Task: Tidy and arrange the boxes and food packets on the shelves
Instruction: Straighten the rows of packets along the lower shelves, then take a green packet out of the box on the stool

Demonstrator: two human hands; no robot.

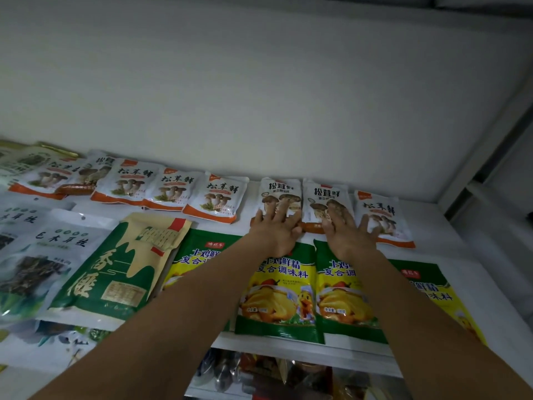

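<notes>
Pressing flat and unclenched, the left hand (277, 229) and right hand (346, 235) pin two mushroom packets (281, 192) near the back edge of the shelf (450, 241) — slide both evenly, keeping them aligned.

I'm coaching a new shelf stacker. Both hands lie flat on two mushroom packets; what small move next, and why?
Probably slide both leftward together. The left hand and right hand press flat on the left mushroom packet and right mushroom packet, and a gap of bare shelf separates them from the orange-edged packet further left, breaking the row.
</notes>
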